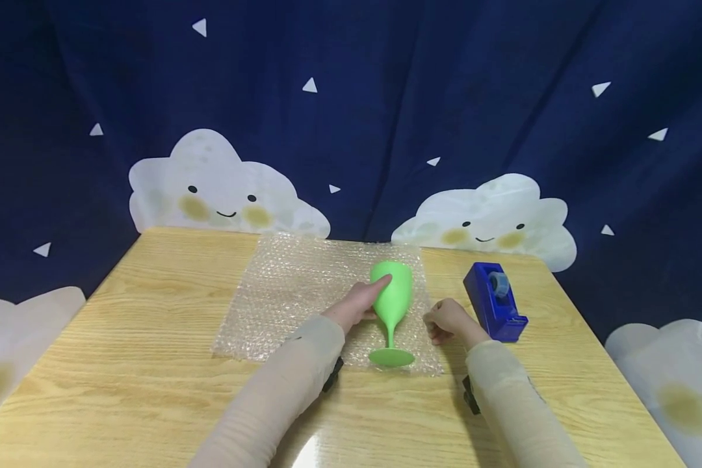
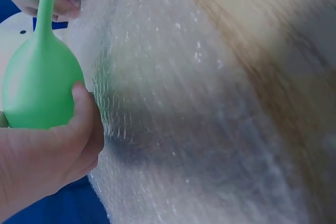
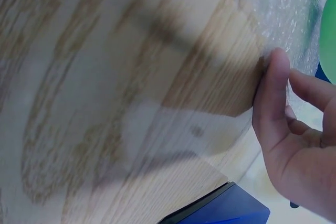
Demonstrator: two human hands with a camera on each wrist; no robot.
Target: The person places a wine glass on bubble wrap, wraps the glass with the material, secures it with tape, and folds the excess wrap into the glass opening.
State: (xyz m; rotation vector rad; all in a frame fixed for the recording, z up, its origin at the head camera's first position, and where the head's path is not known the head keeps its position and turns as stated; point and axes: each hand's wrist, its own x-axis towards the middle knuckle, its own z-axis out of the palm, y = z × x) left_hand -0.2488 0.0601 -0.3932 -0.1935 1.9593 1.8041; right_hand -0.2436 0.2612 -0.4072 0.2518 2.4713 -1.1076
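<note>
A green plastic goblet [image 1: 395,296] is held over the right part of a clear bubble wrap sheet [image 1: 304,279], its bowl toward the back and its foot toward the front. My left hand [image 1: 359,304] grips the bowl from the left; in the left wrist view, the thumb and fingers of that hand [image 2: 58,153] curl round the bowl [image 2: 42,82]. At the sheet's right edge, my right hand [image 1: 452,320] has its fingers curled. The right wrist view shows this hand [image 3: 294,140] pinching the edge of the wrap [image 3: 283,14].
A blue tape dispenser [image 1: 488,302] with a roll of tape stands just right of my right hand, on the wooden table [image 1: 152,312]. Behind the table hangs a dark blue curtain [image 1: 351,117] with white clouds and triangles.
</note>
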